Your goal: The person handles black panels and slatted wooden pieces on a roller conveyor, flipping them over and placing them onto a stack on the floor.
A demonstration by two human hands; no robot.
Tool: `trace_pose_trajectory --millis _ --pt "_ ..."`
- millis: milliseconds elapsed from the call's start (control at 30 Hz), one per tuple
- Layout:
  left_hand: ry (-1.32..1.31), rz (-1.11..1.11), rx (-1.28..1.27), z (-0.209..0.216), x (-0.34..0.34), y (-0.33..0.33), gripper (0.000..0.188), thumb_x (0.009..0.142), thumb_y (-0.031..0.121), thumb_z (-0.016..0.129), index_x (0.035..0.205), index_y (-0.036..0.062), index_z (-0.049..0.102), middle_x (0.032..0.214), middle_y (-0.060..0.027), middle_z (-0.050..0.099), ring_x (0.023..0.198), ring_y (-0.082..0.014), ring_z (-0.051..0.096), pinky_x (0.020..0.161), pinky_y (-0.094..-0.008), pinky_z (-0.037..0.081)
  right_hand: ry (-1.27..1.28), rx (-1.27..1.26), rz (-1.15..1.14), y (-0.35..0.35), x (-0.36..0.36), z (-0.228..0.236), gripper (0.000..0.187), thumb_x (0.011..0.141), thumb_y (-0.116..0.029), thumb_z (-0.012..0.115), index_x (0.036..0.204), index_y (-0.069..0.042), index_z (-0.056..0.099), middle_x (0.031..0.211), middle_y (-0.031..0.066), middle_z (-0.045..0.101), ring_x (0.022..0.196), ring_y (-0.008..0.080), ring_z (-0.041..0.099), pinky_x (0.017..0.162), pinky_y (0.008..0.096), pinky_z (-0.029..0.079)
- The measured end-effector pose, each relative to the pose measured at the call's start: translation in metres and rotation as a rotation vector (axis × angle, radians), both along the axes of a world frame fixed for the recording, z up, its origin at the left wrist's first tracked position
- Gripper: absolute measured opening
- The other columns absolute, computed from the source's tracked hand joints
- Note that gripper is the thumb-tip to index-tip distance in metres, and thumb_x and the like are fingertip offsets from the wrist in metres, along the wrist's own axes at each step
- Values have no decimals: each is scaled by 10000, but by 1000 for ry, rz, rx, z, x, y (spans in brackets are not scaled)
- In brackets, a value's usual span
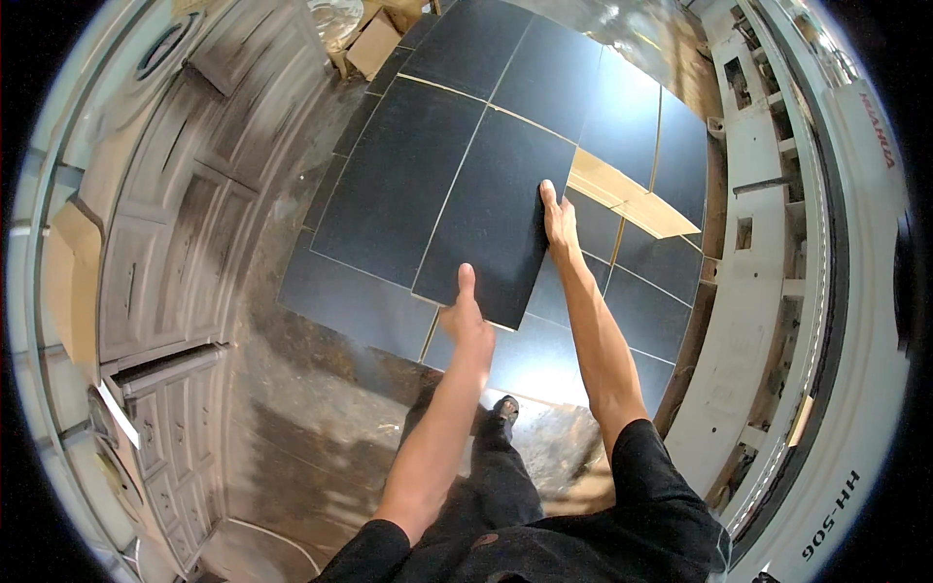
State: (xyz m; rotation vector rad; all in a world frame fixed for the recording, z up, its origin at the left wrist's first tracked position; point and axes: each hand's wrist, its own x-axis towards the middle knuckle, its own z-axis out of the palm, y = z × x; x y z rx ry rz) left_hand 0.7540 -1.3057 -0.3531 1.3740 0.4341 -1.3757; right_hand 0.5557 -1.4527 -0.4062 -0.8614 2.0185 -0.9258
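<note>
A: Where is the panel (491, 209) right now?

B: It's a dark rectangular sheet lying near the middle of the floor's patchwork, on top of other dark panels (641, 311) of the same kind. Its long axis runs from the near edge, close to the person, away to the far side, leaning slightly right.

A: And the hands?

B: Both are on it. The left hand (466, 321) has its grip on the near short edge, thumb up over the top face, the fingers tucked underneath and out of sight, so it pinches the sheet's edge. The right hand (557, 222) sits partway up the right long edge, fingers stretched out and pressed together against that edge; whether any of them curl under it I can't tell.

A: So which hand is nearer the person?

B: The left, clearly. The right reaches farther along the side. The bulk of the sheet lies to the far left of both grips.

A: What surrounds it?

B: A matching panel lies just beside it on the left, a thin pale seam between them. To the right, a bare tan board (632, 199) shows where no dark sheet covers. Grey moulded doors (165, 243) lean along the left, and a white machine frame (777, 272) curves down the right side. The person's shoe (504, 406) stands on bare floor (311, 408) near the sheets' edge.
</note>
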Motion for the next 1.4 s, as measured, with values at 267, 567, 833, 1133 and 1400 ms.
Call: trace_pose_trajectory --millis 267,567,833,1133,1400 --pt "-3 -27 -88 -17 5 23 798 891 315 937 1406 -135 526 1399 -202 649 1222 -282 661 1110 -404 549 -85 -127 127 16 -2 21 758 1046 -596 636 1378 85 659 1185 194 730 1059 277 672 947 434 534" --pt "53 -12 -143 13 10 41 702 945 337 879 1367 -113 545 1382 -193 640 1243 -296 646 1073 -436 555 234 -141 -6 50 1 39 663 1020 -561 664 1105 93 741 1016 290 752 1007 397 718 933 487 535" --pt "-176 -474 -283 20 17 168 261 981 138 811 1133 -24 673 1079 -89 713 981 -185 682 859 -368 570 -210 -325 -179 156 -13 37 482 1076 -427 674 1126 50 722 923 54 649 892 157 574 811 337 478" --pt "-332 -897 -409 79 -1 260 193 958 64 813 1115 -1 722 1014 -13 736 873 -109 648 768 -298 533 -703 -470 -422 348 -64 82 590 933 -167 803 1474 -38 608 1326 101 700 1190 246 658 1091 414 499" --pt "-542 -1010 -479 141 91 235 334 999 60 748 1323 -9 710 1198 -113 764 1070 -190 720 958 -358 598 -268 -642 -309 375 -76 232 510 943 -203 849 1379 -11 665 1217 81 741 1014 169 694 936 328 553"
